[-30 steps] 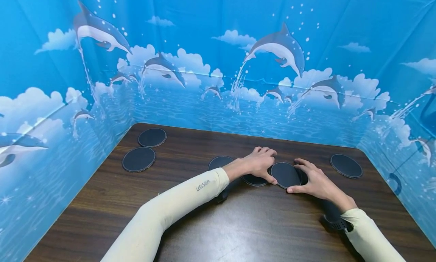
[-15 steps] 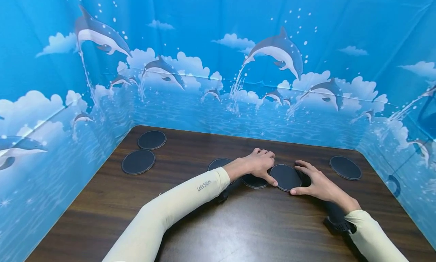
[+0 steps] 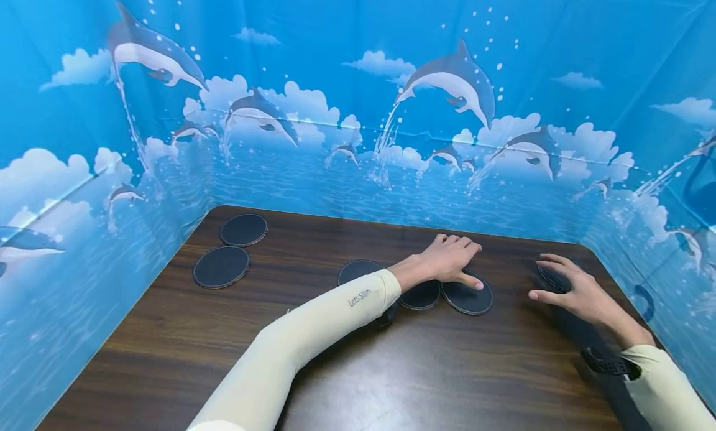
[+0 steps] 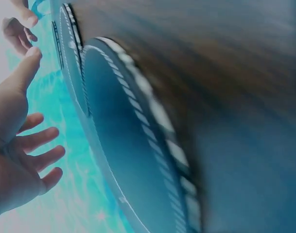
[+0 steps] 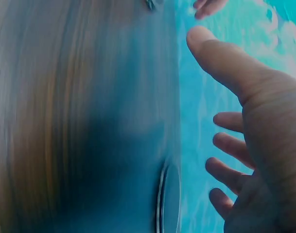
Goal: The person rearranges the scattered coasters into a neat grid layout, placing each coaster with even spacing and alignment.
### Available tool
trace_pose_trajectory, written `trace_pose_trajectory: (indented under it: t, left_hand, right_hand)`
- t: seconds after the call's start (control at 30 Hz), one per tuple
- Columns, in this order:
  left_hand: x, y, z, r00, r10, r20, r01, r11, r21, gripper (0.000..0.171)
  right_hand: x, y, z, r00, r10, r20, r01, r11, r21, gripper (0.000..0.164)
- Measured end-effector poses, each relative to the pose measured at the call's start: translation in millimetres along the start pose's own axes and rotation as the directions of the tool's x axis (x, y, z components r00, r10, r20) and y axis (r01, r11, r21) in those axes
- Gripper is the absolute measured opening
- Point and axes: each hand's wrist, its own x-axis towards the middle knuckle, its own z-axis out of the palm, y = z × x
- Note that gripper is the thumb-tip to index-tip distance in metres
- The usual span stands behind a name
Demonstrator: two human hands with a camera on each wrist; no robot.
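Observation:
Three round black coasters with stitched edges lie in a row at mid-table: a left one, a middle one and a right one. My left hand is over the right coaster, thumb and fingers spread, holding nothing. In the left wrist view, a coaster fills the middle, with the fingers off to its side. At the far right, my right hand hovers by another coaster and partly hides it. Its fingers are spread and relaxed; the right wrist view shows that coaster below the hand.
Two more coasters, one behind and one in front, lie at the back left of the brown wooden table. A blue dolphin-print curtain encloses its back and sides. Black bands are on both wrists.
My right hand has left the right coaster of the row and moved right to the far-right coaster. My left hand has shifted right, over the coaster that lay between both hands.

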Motion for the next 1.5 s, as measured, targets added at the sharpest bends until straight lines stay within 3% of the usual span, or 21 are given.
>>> trace_pose_trajectory:
  t: [0.33,0.6,0.83,1.03,1.27,1.5]
  left_hand:
    - [45.1,25.8,-13.1,0.999,-0.030,-0.021,0.030,1.000,0.005,0.084]
    - [61.8,59.7,8.8,0.998,-0.054,-0.024,0.053,0.998,-0.037,0.081]
    - [79.9,64.6,17.5,0.990,-0.131,-0.047,0.129,0.990,-0.050,0.076]
    - [100.0,68.4,24.9,0.984,-0.176,0.001,0.175,0.981,-0.085,0.075]
    - [116.1,76.8,27.5,0.977,-0.209,0.035,0.211,0.973,-0.093,0.059]
    - [129.5,96.5,28.9,0.977,-0.204,0.063,0.209,0.976,-0.067,0.074]
  right_hand:
    - [-17.3,51.8,-22.1,0.989,0.123,-0.085,-0.125,0.992,-0.028,0.076]
    - [-37.9,79.3,-12.4,0.973,0.213,-0.086,-0.219,0.973,-0.071,0.079]
    - [-27.0,82.2,-12.2,0.969,0.246,-0.022,-0.247,0.967,-0.062,0.090]
    - [-23.2,82.1,-19.4,0.961,0.274,0.030,-0.270,0.958,-0.095,0.095]
    - [-19.3,83.1,-21.6,0.953,0.300,0.049,-0.293,0.950,-0.104,0.100]
    - [-27.7,92.7,-26.3,0.951,0.304,0.062,-0.299,0.951,-0.081,0.101]
